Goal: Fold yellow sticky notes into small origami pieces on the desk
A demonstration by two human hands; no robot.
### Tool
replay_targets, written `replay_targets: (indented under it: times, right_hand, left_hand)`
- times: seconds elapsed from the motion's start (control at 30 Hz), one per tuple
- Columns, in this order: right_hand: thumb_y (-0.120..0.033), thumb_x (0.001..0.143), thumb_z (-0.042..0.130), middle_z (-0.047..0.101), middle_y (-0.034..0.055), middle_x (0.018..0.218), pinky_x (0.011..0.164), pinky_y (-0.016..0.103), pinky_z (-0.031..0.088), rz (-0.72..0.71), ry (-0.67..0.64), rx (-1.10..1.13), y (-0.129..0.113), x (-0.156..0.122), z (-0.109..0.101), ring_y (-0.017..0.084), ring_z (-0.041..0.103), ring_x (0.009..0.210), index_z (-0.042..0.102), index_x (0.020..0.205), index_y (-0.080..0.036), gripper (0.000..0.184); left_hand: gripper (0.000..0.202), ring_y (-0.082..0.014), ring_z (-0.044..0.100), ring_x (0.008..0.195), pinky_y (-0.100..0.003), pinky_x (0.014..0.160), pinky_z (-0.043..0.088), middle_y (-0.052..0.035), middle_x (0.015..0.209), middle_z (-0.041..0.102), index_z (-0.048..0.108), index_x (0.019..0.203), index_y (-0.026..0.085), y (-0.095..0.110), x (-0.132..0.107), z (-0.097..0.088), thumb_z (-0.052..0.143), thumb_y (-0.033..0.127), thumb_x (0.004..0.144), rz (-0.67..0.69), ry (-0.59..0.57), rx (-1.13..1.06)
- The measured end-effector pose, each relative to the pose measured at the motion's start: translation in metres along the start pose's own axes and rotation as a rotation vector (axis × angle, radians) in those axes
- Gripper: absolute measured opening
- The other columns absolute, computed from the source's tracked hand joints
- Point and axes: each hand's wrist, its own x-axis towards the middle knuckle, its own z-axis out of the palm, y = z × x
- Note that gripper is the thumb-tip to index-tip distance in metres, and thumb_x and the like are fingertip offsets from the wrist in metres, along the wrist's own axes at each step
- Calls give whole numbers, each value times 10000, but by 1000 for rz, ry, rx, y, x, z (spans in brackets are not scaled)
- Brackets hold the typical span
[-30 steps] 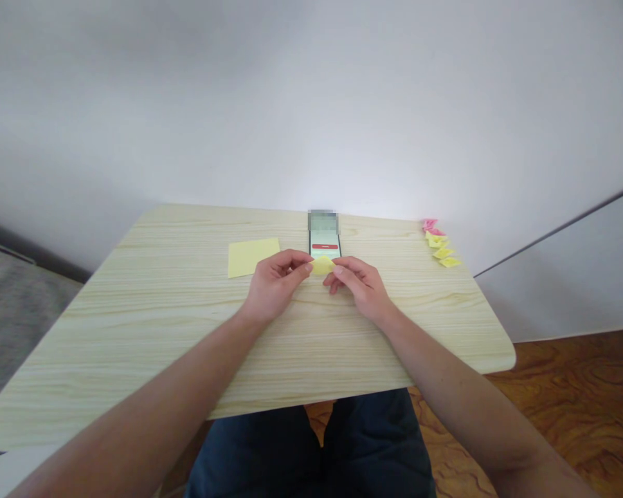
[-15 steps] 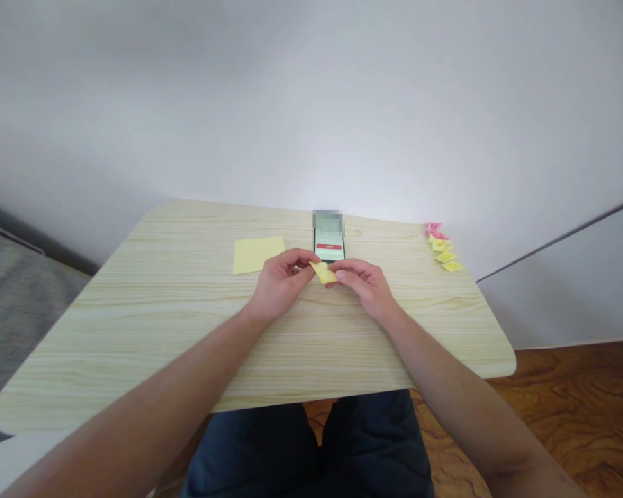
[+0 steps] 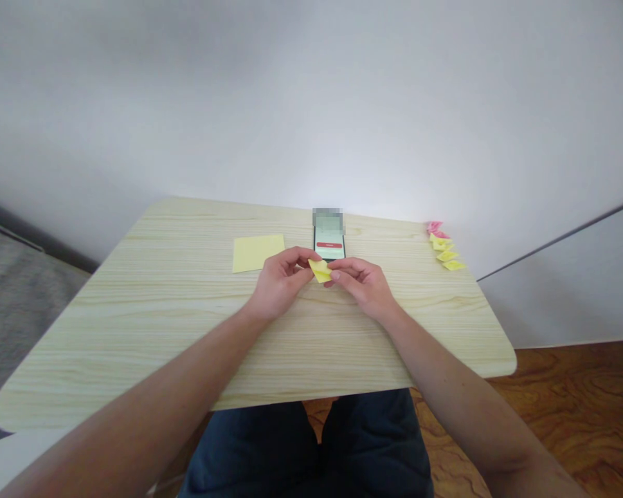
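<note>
A small folded yellow paper piece (image 3: 320,270) is pinched between both my hands over the middle of the light wooden table (image 3: 187,332). My left hand (image 3: 279,282) grips its left side with curled fingers. My right hand (image 3: 362,283) pinches its right side with thumb and fingertips. Just behind the paper a phone (image 3: 329,239) lies flat with its screen lit and a red bar on it.
A yellow sticky-note pad (image 3: 258,252) lies to the left of the phone. Several folded yellow and pink paper pieces (image 3: 444,248) sit in a row at the table's far right edge. A white wall rises behind the table; wooden floor shows at the right.
The yellow paper has turned in my fingers, from lying flat and wide to a tilted, narrower shape. Both hands stay close together at the same spot.
</note>
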Motion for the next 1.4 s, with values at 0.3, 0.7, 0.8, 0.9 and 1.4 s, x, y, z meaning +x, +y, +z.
replay_targets:
  times: [0.3,0.7,0.8,0.9,1.4]
  right_hand:
    - [-467,956,609,776,32,830,777,349,574,-93,68,-174,0,-3,4,193,753,738,673,1015,-210,272]
    - [-240,844,677,734,-40,751,617,294,565,-39,68,-104,2,-4,3,173,728,642,543,952,-248,172]
    - [-234,813,684,755,-28,840,598,309,579,-11,75,-81,1,-2,1,183,733,651,536,1037,-259,270]
    - [-228,786,693,763,-21,864,581,341,592,33,85,-72,0,1,0,210,738,640,508,1194,-281,451]
    - [-204,843,591,695,-52,669,520,279,531,59,20,-204,-11,-10,3,165,674,523,513,1363,-285,532]
  left_hand:
    - [232,-161,604,820,-296,790,451,-23,861,690,737,1001,165,-8,2,-2,736,306,817,5,-15,-46]
    - [413,-164,615,823,-288,730,463,-12,899,652,666,1197,227,-7,0,-2,677,173,788,83,-94,1]
    - [397,-168,610,813,-295,717,461,-11,906,656,681,1164,230,-9,0,-3,658,160,774,107,-103,40]
    - [317,-192,617,884,-327,760,473,-27,966,674,721,1074,226,-7,-1,-5,627,153,780,156,-104,145]
    - [181,-264,594,1047,-466,955,391,-32,1057,724,739,963,277,21,-14,-5,620,191,857,634,-244,913]
